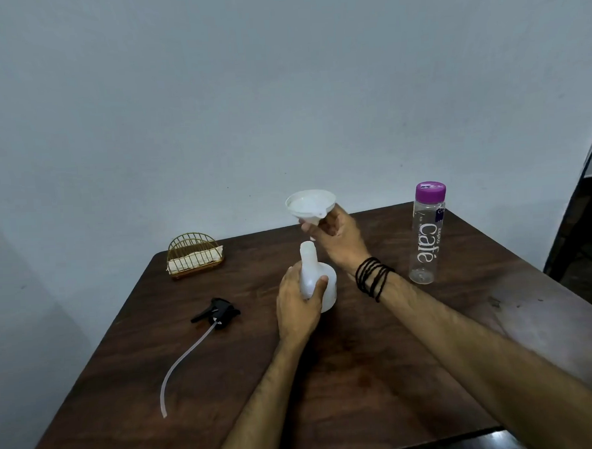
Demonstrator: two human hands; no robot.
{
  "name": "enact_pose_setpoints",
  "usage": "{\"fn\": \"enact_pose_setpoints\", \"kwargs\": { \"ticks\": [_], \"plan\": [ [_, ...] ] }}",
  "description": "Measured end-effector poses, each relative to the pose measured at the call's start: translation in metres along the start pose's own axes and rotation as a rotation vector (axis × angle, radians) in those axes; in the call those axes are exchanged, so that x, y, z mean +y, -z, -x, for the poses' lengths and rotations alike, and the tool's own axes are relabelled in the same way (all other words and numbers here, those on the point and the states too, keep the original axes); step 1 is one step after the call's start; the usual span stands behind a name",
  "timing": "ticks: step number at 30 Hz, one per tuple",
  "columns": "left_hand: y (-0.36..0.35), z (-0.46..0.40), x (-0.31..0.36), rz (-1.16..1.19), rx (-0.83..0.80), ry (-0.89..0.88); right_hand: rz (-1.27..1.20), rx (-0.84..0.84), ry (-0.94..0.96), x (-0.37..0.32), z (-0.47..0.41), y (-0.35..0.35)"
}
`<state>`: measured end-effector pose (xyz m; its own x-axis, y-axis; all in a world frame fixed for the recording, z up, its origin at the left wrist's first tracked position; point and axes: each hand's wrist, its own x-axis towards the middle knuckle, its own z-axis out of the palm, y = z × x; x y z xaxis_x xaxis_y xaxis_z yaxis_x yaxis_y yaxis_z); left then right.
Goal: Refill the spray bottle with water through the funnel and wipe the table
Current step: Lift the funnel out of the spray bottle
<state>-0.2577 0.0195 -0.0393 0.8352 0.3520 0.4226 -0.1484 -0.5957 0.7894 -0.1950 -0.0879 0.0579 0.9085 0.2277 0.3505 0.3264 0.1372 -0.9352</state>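
— Funnel (310,203) first: where is it, against the spray bottle (317,281)?

— Just above the spray bottle's open neck, tilted, its spout not yet in. The right hand (336,237) pinches it low, fingers closed around the cone where it narrows to the stem.

— Will it behave?

— Thin white plastic, so I'd judge it light and stiff, a bit slick. Holding it near the stem looks right; the rim would give less control over the spout.

— And the bottle?

— Upright on the table (364,375), left hand (300,308) wrapped around its shoulder, fingers curled closed on it. It looks empty and translucent, so probably light and easy to tip. That grip should steady it.

— Anything else near it?

— The trigger head (220,313) with its dip tube lies left of the bottle, apart from it. A clear water bottle (425,238) with a purple cap stands to the right, capped. Behind and left of the spray bottle, a wire holder (194,259) carries a folded cloth.

— The water bottle?

— Likely smooth and rigid; take it by the middle.
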Motion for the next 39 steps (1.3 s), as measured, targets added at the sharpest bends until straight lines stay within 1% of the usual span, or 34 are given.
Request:
{"fn": "enact_pose_setpoints", "kwargs": {
  "ticks": [1,3,7,9,13,15,19,25,27,29,32,35,37,39],
  "plan": [
    [0.0,0.0,0.0,-0.004,0.003,-0.007,0.01,0.004,0.029,-0.006,0.0,0.005],
    [0.0,0.001,0.0,-0.007,0.01,0.0,0.111,-0.02,0.093,-0.015,0.002,0.021],
    [-0.002,0.0,-0.003,-0.012,0.018,-0.007,0.549,-0.075,0.076,-0.019,0.018,0.066],
    [-0.003,0.0,-0.005,-0.017,0.022,-0.009,0.702,-0.071,0.064,-0.018,0.027,0.09],
    [-0.009,0.001,-0.006,-0.004,0.053,0.006,0.816,-0.058,0.033,-0.019,0.042,0.133],
    [-0.011,0.002,-0.006,-0.008,0.052,0.028,0.89,-0.054,-0.009,-0.019,0.048,0.146],
    [-0.009,0.002,-0.005,0.001,0.05,0.011,1.028,-0.083,-0.09,-0.007,0.054,0.161],
    [-0.006,0.0,-0.007,0.011,0.03,0.003,1.12,-0.111,-0.214,0.023,0.062,0.171],
    [-0.006,0.0,-0.007,0.023,0.033,-0.008,1.123,-0.114,-0.219,0.029,0.064,0.173],
    [-0.005,0.001,-0.005,0.04,0.037,-0.018,1.145,-0.087,-0.158,0.03,0.065,0.172],
    [0.0,0.0,-0.001,0.045,0.006,-0.011,1.194,-0.001,-0.018,0.027,0.067,0.165],
    [0.013,-0.006,0.002,0.06,-0.053,0.039,1.121,0.068,0.136,0.023,0.07,0.145],
    [0.027,-0.012,0.0,0.067,-0.007,0.081,1.032,0.045,0.222,0.021,0.07,0.126],
    [0.045,-0.016,-0.005,0.016,0.13,0.118,0.94,-0.017,0.234,0.022,0.069,0.106]
  ]
}}
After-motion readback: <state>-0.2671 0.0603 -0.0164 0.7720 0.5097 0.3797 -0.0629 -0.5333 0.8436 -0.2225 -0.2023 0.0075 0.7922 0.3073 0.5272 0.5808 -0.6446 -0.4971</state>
